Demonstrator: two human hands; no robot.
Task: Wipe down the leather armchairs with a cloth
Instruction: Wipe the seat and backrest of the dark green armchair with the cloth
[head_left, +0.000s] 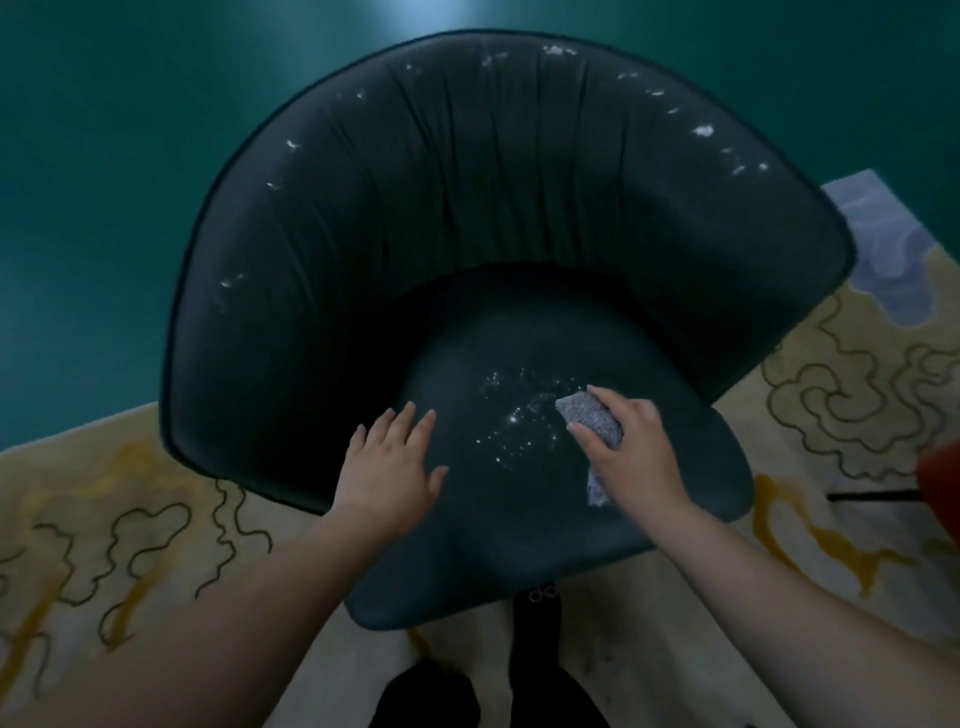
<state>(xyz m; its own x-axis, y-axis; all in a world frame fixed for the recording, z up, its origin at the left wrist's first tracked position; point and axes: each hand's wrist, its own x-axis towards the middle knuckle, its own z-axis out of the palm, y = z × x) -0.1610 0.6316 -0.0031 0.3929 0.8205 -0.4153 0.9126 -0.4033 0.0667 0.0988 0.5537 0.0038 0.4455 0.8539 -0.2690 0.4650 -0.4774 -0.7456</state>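
Note:
A dark leather armchair (467, 218) with a curved, wrinkled backrest fills the middle of the view, seen from above. Its seat (519, 519) shows a patch of shiny specks near the centre, and pale worn marks run along the backrest's top. My right hand (628, 447) presses a grey cloth (592, 418) onto the right part of the seat, just right of the specks. My left hand (392, 462) rests flat on the seat's left side, fingers spread, holding nothing.
The chair stands on a beige rug (130, 530) with wavy dark and yellow patterns, against a teal floor (104, 156). A red object (940, 473) with a black rod pokes in at the right edge. My dark-clad legs (535, 665) show below the seat.

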